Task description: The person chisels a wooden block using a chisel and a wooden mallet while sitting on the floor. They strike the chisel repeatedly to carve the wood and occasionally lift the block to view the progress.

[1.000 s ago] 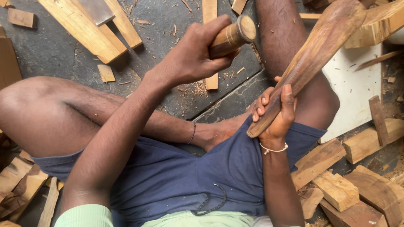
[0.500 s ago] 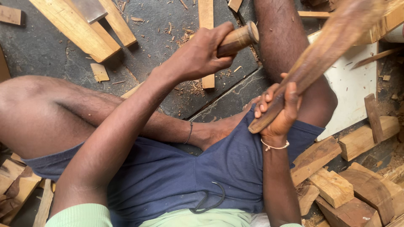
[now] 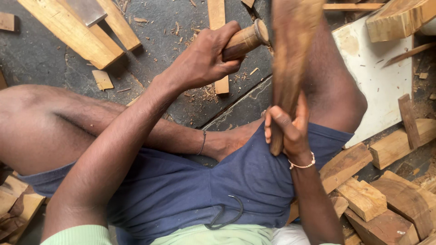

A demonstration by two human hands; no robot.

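Head view, looking straight down over the lap: the right hand (image 3: 288, 131) is wrapped tight around the lower end of a long wooden piece (image 3: 290, 59), fingers curled across its near face. That piece stands nearly upright in frame, its long axis running from the lap away toward the top edge, and it's smeared with blur up top, so the far end can't be read. Up and to the left, the left hand (image 3: 204, 59) is closed around a round wooden handle (image 3: 245, 40), pale-ringed at its butt end; whatever head it carries is hidden behind the long piece. Handle and piece sit just beside each other, the handle pointing across toward the piece's left edge, so the left hand is the one set to meet it. The wood looks reddish-brown, rough-faced, broadening upward. Offcuts (image 3: 363, 197) and pale planks (image 3: 72, 31) lie on the dark floor (image 3: 41, 59) all round.
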